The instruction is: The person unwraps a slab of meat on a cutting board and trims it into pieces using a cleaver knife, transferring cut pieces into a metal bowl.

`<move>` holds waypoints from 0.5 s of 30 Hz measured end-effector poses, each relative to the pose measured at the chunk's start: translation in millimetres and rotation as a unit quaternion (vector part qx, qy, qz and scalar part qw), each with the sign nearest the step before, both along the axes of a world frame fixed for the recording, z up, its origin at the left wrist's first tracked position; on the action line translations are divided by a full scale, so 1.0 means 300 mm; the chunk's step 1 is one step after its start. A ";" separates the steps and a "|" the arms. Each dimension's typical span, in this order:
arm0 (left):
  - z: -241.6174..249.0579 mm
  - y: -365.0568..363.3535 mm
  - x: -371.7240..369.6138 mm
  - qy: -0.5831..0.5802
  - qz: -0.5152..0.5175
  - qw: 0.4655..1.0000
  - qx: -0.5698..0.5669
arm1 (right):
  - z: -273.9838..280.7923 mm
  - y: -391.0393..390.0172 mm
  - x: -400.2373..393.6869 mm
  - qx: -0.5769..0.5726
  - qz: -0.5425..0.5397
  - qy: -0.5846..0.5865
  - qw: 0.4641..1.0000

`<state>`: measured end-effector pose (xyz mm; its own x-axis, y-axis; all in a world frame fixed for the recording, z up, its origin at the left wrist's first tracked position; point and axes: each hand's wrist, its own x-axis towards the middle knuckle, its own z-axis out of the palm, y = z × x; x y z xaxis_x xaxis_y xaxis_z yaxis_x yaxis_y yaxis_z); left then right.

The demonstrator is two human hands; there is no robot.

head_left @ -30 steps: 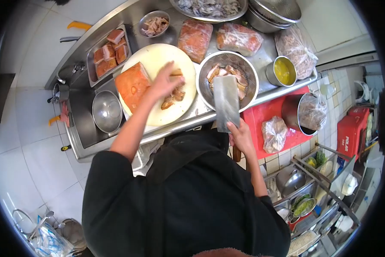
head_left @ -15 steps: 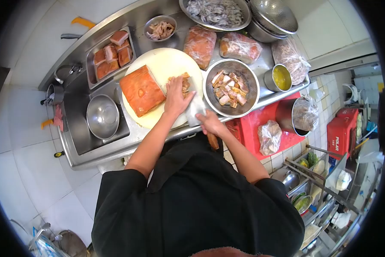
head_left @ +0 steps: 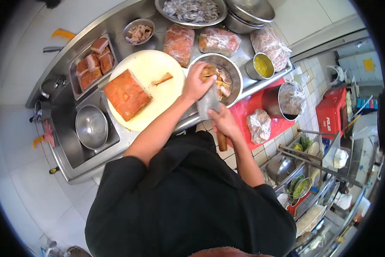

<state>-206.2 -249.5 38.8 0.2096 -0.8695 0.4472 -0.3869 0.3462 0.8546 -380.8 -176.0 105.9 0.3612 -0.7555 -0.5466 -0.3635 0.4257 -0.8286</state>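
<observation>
My right hand (head_left: pixel 225 123) is wrapped round the wooden handle of a cleaver (head_left: pixel 208 103), its broad blade tilted up against my left hand. Over the near-left rim of a perforated metal colander (head_left: pixel 232 68), my left hand (head_left: pixel 195 85) is closed on cut pork pieces (head_left: pixel 208 71), pressed along the blade. More pork pieces lie in the colander, partly covered by the hand. On the round cutting board (head_left: pixel 166 107) rest a large slab of orange-skinned pork (head_left: pixel 126 94) and one thin meat strip (head_left: pixel 163 79).
A metal tray of pork blocks (head_left: pixel 90 74) and a small bowl of meat scraps (head_left: pixel 139 33) stand behind the board. Wrapped pork slabs (head_left: pixel 179 45), a pot of yellow liquid (head_left: pixel 261 66) and a basin of greyish strips (head_left: pixel 190 10) line the counter. An empty bowl (head_left: pixel 91 127) sits in the sink.
Both hands have moved right from the board to the colander, carrying the chopped pork with the cleaver. A thin strip stays on the board. The camera view has shifted slightly.
</observation>
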 end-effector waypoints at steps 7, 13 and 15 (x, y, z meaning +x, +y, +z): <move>-0.075 0.004 0.157 -0.160 0.067 0.979 0.104 | -0.028 0.070 -0.227 -0.032 -0.102 0.105 0.989; -0.126 0.159 0.332 -0.301 0.169 0.910 0.231 | -0.062 0.098 -0.233 -0.022 -0.129 0.101 0.986; -0.110 0.121 0.328 -0.254 0.149 0.915 0.277 | -0.060 0.082 -0.219 -0.032 -0.120 0.096 0.988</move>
